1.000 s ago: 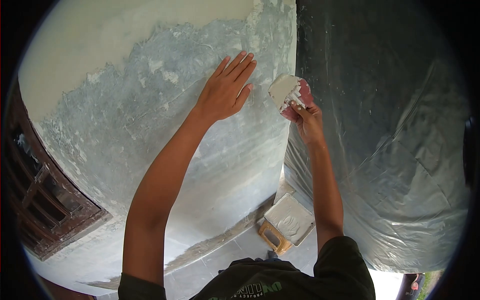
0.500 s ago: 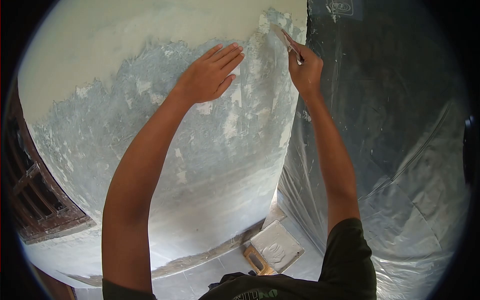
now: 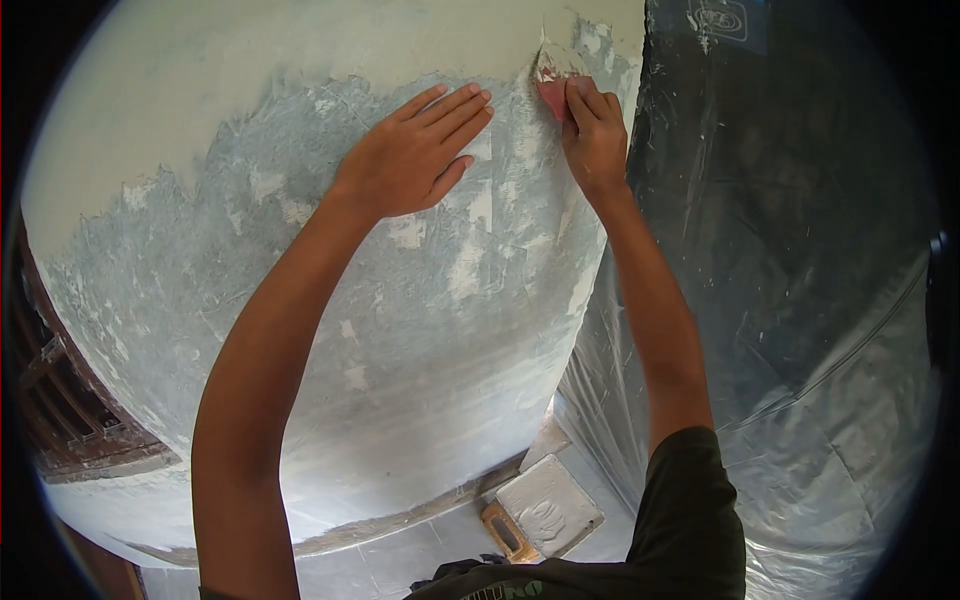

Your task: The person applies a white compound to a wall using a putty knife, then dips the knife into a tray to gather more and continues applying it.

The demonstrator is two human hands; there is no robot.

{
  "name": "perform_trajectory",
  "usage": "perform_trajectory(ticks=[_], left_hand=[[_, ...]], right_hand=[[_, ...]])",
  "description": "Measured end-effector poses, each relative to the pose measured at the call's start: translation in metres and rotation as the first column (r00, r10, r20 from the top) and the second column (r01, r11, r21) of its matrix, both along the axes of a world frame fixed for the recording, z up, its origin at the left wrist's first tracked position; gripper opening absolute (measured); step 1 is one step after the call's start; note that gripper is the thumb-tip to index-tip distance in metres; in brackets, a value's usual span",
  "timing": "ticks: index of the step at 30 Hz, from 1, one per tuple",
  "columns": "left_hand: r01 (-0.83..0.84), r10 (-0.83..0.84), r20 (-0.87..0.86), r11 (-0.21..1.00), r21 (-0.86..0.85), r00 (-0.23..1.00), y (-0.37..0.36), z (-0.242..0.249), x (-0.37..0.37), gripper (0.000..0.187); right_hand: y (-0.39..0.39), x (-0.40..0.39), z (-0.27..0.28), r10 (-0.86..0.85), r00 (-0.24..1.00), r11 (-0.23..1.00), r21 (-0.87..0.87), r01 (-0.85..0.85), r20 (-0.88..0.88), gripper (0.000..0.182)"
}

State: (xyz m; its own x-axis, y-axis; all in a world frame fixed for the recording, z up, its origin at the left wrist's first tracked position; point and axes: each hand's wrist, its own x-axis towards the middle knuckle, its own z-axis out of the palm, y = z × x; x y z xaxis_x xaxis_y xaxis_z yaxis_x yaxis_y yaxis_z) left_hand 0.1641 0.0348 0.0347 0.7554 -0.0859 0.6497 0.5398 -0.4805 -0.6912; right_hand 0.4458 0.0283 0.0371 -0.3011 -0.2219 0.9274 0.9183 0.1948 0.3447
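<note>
My right hand (image 3: 597,140) grips a putty knife (image 3: 556,92) with a reddish lower part and whitish smears on its blade. The blade lies against the upper right of the wall (image 3: 330,270), close to its right edge. Flat on the wall, fingers together and stretched out, rests my left hand (image 3: 415,150), holding nothing. Smooth cream coating (image 3: 240,70) covers the top of the wall. Below its ragged border the surface is grey with pale patches.
On the floor, a plastering trowel (image 3: 548,505) with a wooden handle lies with whitish paste on its plate. Plastic sheeting (image 3: 800,300) hangs at right over something dark. A brown wooden window frame (image 3: 80,420) is at left.
The putty knife in my right hand has turned, its flat side now facing me, and shifted slightly left and down. My left hand stays on the wall. The view has shifted a little.
</note>
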Motion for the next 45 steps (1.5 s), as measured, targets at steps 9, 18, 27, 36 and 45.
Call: perform_trajectory(ticks=[9, 18, 27, 36, 45], left_hand=[[-0.005, 0.005, -0.005, 1.000, 0.010, 1.000, 0.000, 0.000, 0.000, 0.051], [-0.004, 0.005, -0.015, 1.000, 0.017, 1.000, 0.001, 0.000, 0.000, 0.051], [0.013, -0.013, -0.010, 1.000, 0.021, 1.000, 0.001, -0.001, -0.001, 0.050], [0.014, -0.014, -0.003, 1.000, 0.015, 1.000, 0.003, -0.001, 0.001, 0.049], [0.003, -0.003, -0.007, 1.000, 0.008, 1.000, 0.003, -0.003, 0.001, 0.049]], right_hand=[[-0.005, -0.004, 0.044, -0.001, 1.000, 0.999, 0.039, 0.001, -0.004, 0.043], [-0.020, -0.013, -0.005, 0.003, 0.999, 1.000, 0.003, -0.002, -0.049, 0.044], [-0.007, -0.031, -0.023, -0.054, 0.998, 0.994, -0.095, 0.051, -0.028, 0.049], [-0.005, -0.003, 0.054, -0.053, 0.998, 0.998, 0.034, 0.054, -0.033, 0.038], [-0.028, -0.023, -0.003, 0.015, 0.987, 0.989, -0.141, -0.037, -0.158, 0.031]])
